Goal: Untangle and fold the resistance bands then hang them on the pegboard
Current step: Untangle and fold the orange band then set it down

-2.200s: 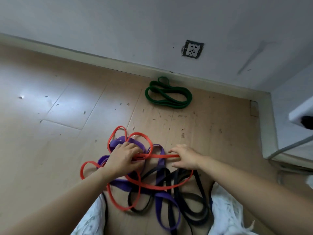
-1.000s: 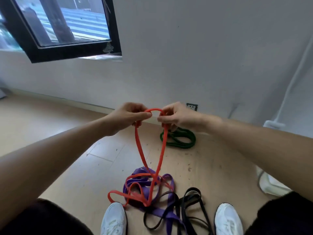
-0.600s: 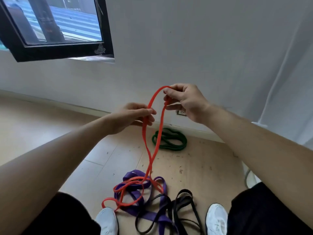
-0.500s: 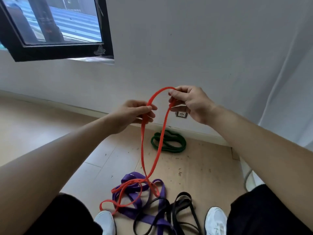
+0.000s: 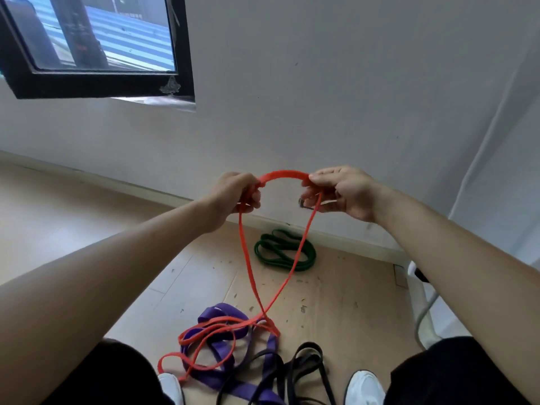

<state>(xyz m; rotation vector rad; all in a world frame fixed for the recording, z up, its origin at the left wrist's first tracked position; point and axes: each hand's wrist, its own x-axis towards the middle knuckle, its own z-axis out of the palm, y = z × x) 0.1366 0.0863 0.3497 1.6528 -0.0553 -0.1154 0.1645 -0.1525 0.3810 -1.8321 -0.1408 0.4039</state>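
Wooden floor (image 5: 350, 302) underfoot. Red band (image 5: 247, 264) held up in an arch, its two strands dropping to the floor into a tangle with the purple band (image 5: 222, 312) and black band (image 5: 306, 349). Green band (image 5: 285, 249) coiled apart, near the wall (image 5: 321, 112). Left hand (image 5: 233, 194) and right hand (image 5: 347, 191) curled tight around either end of the arch.

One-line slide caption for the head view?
Left hand and right hand hold up the orange band, its lower loops lying over the purple band, black band alongside.
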